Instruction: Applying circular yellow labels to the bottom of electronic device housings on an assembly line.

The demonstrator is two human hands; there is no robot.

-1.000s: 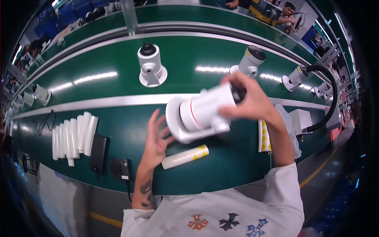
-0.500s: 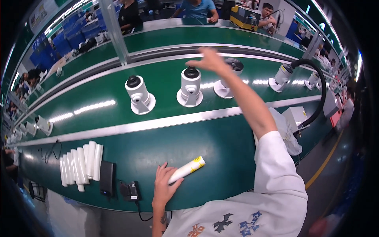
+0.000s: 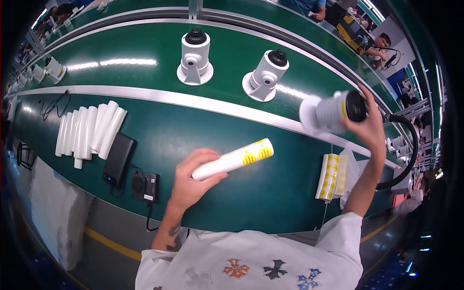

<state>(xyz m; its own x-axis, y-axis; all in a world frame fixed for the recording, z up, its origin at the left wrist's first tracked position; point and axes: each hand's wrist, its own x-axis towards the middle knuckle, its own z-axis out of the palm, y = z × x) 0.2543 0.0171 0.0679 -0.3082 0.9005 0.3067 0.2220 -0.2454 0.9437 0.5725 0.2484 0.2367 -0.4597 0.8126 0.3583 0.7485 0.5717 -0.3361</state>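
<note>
left grip (image 3: 191, 178): grasping the white roll (image 3: 227, 161) with yellow marks, which lay on the counter (image 3: 159, 123) half a second ago; any gap beneath it is hard to judge
right grip (image 3: 368, 121): stretched out without a load then, now clasped about the black top of a white device (image 3: 328, 113)
device position: tilted, near the pale rail (image 3: 237, 110)
hard to see: motion blur softens the device; fingers cover part of its top
cut off: a blue-sleeved person (image 3: 316, 9) at the top edge
</note>
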